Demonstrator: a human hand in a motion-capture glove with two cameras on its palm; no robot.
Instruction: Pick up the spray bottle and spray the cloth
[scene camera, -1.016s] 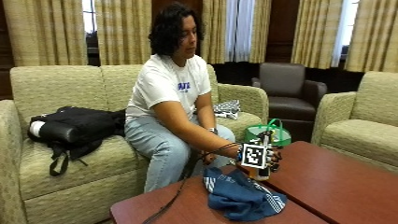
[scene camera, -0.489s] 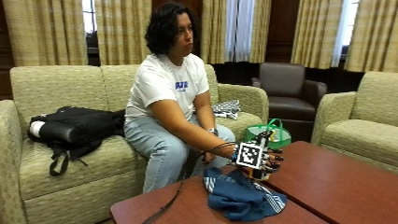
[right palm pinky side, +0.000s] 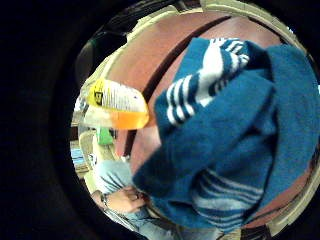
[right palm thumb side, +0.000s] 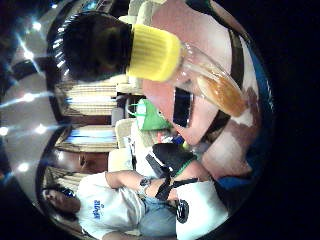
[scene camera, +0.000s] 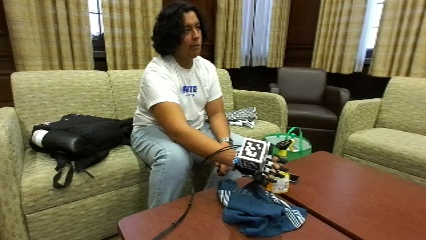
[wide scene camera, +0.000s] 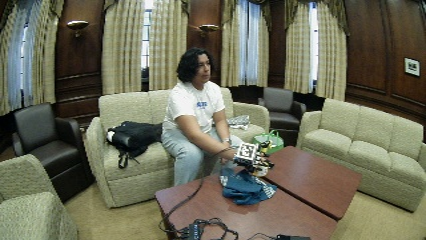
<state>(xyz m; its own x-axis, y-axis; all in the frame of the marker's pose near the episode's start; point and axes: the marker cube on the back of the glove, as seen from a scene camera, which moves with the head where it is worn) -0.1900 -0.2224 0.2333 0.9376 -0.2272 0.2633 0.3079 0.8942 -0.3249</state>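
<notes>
Bottle (scene camera: 278, 181), judged light, rigid and slick, is held upright in the gloved grip (scene camera: 263, 165) just above the soft cloth (scene camera: 259, 210) on the surface (scene camera: 346, 195), best taken round its body.

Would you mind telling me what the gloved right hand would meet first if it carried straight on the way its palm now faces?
Probably the blue cloth: it fills the palm view, lying on the table below the right hand, which holds the spray bottle. Depth is uncertain.
</notes>
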